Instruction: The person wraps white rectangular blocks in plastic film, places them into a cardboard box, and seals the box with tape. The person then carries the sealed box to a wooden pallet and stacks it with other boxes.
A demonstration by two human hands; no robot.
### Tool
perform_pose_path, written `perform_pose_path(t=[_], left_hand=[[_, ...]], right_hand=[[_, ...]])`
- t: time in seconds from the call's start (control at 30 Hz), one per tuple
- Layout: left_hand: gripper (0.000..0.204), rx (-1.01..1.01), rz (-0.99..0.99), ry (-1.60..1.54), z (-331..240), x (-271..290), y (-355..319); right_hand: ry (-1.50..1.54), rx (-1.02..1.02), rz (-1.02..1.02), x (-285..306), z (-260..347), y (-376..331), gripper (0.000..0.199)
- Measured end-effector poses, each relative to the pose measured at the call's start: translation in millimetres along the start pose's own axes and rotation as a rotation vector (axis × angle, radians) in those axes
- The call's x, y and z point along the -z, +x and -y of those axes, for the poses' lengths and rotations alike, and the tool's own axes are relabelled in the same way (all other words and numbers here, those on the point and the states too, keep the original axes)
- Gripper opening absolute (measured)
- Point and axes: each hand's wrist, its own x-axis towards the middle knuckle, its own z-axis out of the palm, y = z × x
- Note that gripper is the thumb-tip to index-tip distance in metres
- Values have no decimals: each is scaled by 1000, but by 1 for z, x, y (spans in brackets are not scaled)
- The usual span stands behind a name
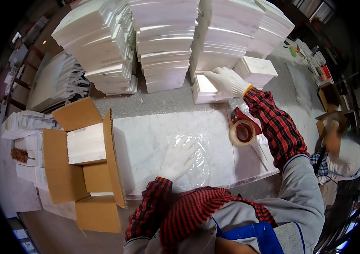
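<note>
White marble fills the bench as I am looking down from the head camera at two gloved hands working well apart. My left hand (178, 157) is lying flat with fingers spread on a clear plastic bag (197, 163), pressing it against the marble slab (154, 135) that is serving as the work surface; it is gripping nothing. My right hand (229, 81), at the end of a red-and-black checked sleeve, is reaching forward and resting on a short stack of white tiles (207, 89), the fingers curled over its top tile rather than clamped around it. Just beside that stack, a thicker white block (257, 70) is sitting at an angle, touching it. Tall stacks of tiles (165, 42) are standing behind both. A roll of packing tape in a red dispenser (242, 129) is lying on the slab between the two hands, near the right forearm. An open cardboard box (84, 165) is sitting at the slab's left edge with a white tile (86, 146) inside it. Another person (336, 148) is bending at the far right.
</note>
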Motion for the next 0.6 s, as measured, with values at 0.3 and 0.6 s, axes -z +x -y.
perform_pose_path(t=[0.3, 0.6], left_hand=[[51, 40, 58, 37, 3, -6, -3], [45, 2, -20, 71, 0, -9, 1]], right_hand=[[193, 50, -120, -12, 3, -7, 81], [27, -46, -205, 20, 25, -19, 75]])
